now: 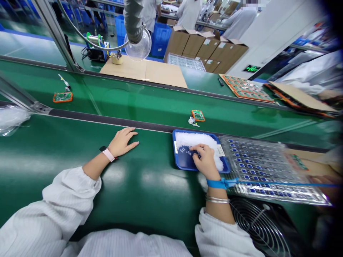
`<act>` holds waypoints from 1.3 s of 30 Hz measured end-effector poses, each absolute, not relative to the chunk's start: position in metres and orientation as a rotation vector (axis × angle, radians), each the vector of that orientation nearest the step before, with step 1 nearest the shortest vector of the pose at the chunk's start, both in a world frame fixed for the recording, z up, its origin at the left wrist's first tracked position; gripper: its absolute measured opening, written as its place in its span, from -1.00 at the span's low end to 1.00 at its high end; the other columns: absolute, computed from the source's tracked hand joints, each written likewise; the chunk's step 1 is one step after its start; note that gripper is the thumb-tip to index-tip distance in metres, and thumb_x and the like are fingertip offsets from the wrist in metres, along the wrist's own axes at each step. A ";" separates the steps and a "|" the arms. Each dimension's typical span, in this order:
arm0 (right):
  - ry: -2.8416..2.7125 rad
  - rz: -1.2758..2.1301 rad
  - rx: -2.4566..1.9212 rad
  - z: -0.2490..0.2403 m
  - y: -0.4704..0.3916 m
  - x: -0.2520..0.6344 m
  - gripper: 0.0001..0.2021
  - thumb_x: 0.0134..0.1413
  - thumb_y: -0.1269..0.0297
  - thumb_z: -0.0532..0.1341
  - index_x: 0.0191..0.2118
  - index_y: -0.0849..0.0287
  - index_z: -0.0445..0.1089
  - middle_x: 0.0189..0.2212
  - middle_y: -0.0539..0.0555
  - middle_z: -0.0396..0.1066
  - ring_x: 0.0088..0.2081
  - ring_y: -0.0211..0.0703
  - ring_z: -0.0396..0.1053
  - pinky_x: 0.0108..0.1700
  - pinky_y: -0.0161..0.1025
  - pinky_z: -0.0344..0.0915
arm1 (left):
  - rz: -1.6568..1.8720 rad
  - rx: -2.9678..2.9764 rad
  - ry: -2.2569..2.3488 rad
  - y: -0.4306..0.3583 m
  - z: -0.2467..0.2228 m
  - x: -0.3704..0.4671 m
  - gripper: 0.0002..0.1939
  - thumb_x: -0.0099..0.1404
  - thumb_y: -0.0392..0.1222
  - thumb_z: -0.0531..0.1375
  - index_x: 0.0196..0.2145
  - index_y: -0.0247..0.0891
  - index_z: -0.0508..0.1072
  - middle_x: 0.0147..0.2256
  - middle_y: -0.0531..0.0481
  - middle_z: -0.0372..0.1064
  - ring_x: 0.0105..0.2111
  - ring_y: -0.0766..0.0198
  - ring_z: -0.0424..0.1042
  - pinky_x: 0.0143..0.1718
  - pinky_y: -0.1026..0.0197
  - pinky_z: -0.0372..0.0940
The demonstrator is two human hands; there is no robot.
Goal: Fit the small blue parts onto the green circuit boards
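Right hand (pixel 205 160) over blue tray (pixel 187 162), left hand (pixel 122 142) apart.

1 blue tray (pixel 184 162), 2 orange-edged PCBs (pixel 63 97) on grn belt (pixel 134 101), 1 blk fan (pixel 258 223)

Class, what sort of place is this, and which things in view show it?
Probably an electronics assembly workshop: orange-edged circuit boards lie on a long green strip, a blue tray of small white pieces sits under the right hand, and people in white clothing are in the background.
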State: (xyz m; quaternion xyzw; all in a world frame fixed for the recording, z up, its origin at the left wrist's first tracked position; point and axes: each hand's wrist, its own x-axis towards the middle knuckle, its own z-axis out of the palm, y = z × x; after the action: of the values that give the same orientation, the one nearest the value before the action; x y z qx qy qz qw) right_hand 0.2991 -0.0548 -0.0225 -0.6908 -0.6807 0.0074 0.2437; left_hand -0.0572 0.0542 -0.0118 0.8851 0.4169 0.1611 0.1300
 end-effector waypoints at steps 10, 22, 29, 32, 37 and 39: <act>-1.857 0.025 -1.893 -0.022 -0.055 0.299 -0.74 -0.04 0.45 0.02 -0.26 0.18 0.40 -0.25 0.16 0.26 -0.13 0.02 0.22 -0.10 -0.02 0.11 | 0.454 2.580 1.219 0.054 -0.012 -0.057 -0.54 0.29 0.10 0.02 0.02 -0.23 0.29 0.12 -0.15 0.16 0.13 0.04 0.11 0.10 -0.03 0.08; -1.872 0.086 -1.858 -0.021 -0.056 0.295 -0.73 -0.03 0.44 0.03 -0.25 0.16 0.43 -0.23 0.16 0.25 -0.12 0.03 0.20 -0.09 -0.01 0.11 | 0.448 2.553 1.213 0.055 -0.011 -0.058 -0.54 0.29 0.09 0.02 0.03 -0.21 0.28 0.12 -0.14 0.16 0.14 0.04 0.10 0.11 -0.04 0.07; -1.798 0.032 -1.873 -0.021 -0.055 0.297 -0.73 -0.06 0.46 0.02 -0.30 0.19 0.44 -0.28 0.15 0.26 -0.16 0.01 0.23 -0.10 0.00 0.10 | 0.450 2.566 1.213 0.055 -0.010 -0.057 -0.54 0.29 0.08 0.03 0.03 -0.22 0.29 0.12 -0.15 0.16 0.13 0.04 0.12 0.10 -0.03 0.08; -1.801 0.060 -1.872 -0.021 -0.055 0.297 -0.74 -0.06 0.46 0.02 -0.34 0.17 0.44 -0.28 0.14 0.26 -0.15 0.00 0.23 -0.09 -0.01 0.10 | 0.463 2.567 1.209 0.055 -0.010 -0.057 -0.55 0.28 0.08 0.04 0.02 -0.23 0.30 0.12 -0.15 0.17 0.13 0.04 0.13 0.09 -0.03 0.09; -1.786 0.054 -1.856 -0.019 -0.055 0.296 -0.74 -0.07 0.45 0.03 -0.30 0.17 0.42 -0.28 0.14 0.28 -0.16 0.00 0.24 -0.10 -0.02 0.12 | 0.585 2.494 1.243 0.059 -0.006 -0.052 -0.61 0.29 0.03 0.04 -0.04 -0.24 0.34 0.03 -0.13 0.28 0.06 0.08 0.22 0.07 0.00 0.14; -1.788 0.062 -1.847 -0.020 -0.054 0.296 -0.76 -0.06 0.43 0.04 -0.30 0.17 0.41 -0.29 0.14 0.29 -0.16 0.00 0.24 -0.10 -0.02 0.12 | 0.656 2.470 1.220 0.066 -0.002 -0.039 -0.64 0.28 0.00 0.05 -0.07 -0.24 0.35 -0.02 -0.11 0.32 0.02 0.10 0.25 0.06 0.03 0.15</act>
State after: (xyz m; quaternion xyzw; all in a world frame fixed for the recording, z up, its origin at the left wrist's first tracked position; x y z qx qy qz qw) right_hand 0.2965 -0.0540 -0.0199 -0.6893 -0.6673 0.0230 0.2812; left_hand -0.0393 0.0664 -0.0025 0.8617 0.4257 0.2290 0.1543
